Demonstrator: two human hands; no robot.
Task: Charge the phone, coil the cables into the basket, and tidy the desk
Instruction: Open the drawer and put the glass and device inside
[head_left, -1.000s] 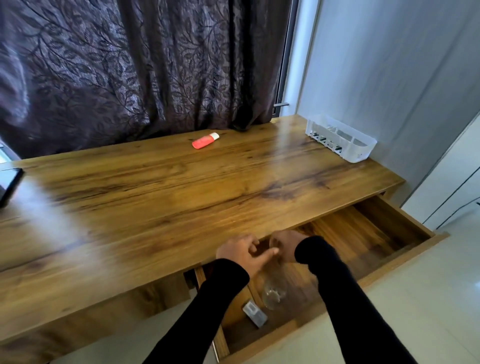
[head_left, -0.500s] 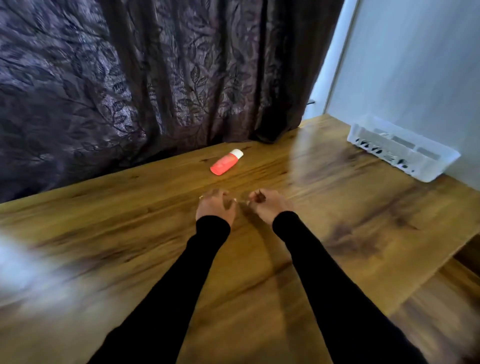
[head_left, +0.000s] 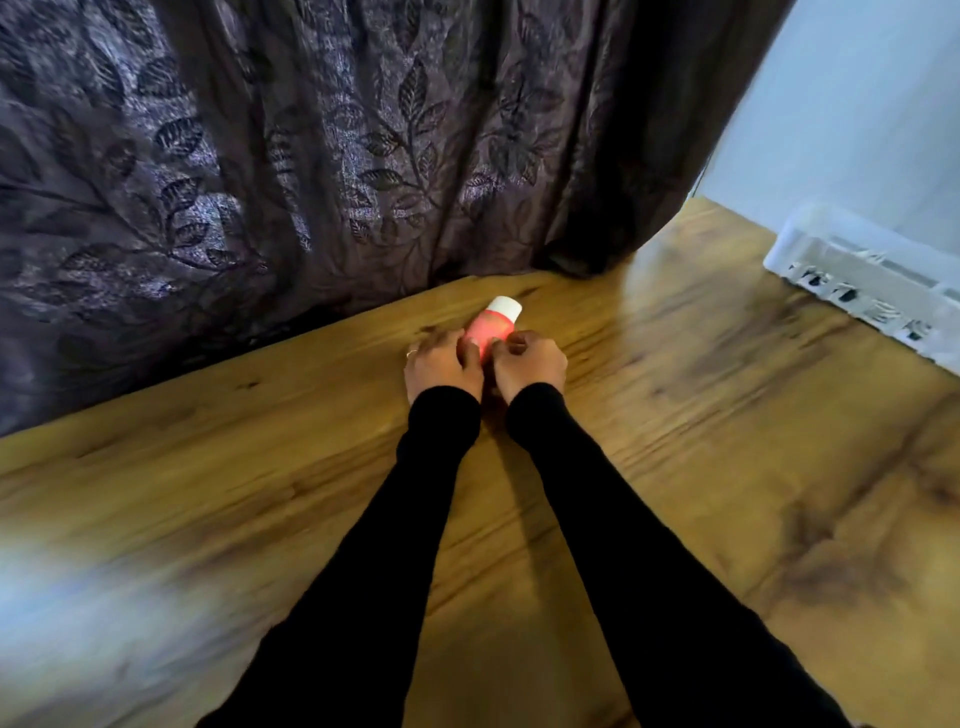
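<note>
While both hands close on the red bottle (head_left: 491, 332) lying on the table (head_left: 675, 441), left fingers (head_left: 470, 349) and right fingers (head_left: 511, 344) curl against its near end; long axis points away, toward the curtain (head_left: 311, 156).

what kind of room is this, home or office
Most likely a room at home: a wooden desk stands against a dark leaf-patterned curtain, with a white plastic basket near the pale wall.

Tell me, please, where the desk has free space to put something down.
Bare wood lies between the hands and the white basket, and left of the left hand along the curtain. It is crowded only around the red bottle, where both hands meet.
</note>
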